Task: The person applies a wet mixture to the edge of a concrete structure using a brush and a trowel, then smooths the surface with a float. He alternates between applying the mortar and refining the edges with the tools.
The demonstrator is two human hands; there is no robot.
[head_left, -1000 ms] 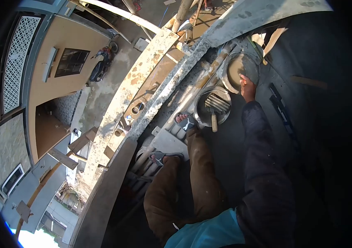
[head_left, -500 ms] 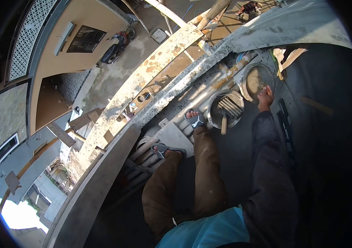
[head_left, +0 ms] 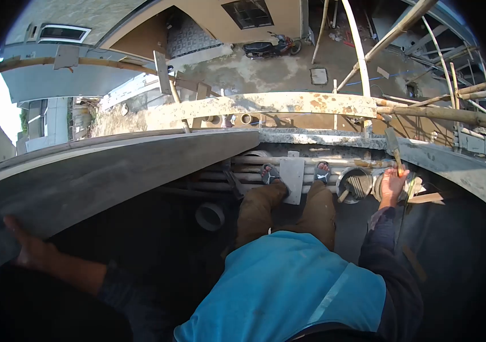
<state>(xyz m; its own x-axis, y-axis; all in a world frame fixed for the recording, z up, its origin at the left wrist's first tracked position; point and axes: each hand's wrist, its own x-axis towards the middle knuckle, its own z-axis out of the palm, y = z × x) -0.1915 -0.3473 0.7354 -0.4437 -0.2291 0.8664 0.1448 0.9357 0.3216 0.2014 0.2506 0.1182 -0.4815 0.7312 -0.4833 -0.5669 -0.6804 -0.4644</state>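
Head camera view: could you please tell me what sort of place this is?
Probably a building site, up on a scaffold at an upper storey: bamboo poles run along the edge, the right hand holds a trowel, and a motorbike stands in the yard below.

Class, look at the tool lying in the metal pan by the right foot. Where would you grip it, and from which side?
Probably by its wooden handle, which pokes out over the pan's rim while the head lies inside. Come from above, on the person's side; the right hand, holding a trowel, is nearest.
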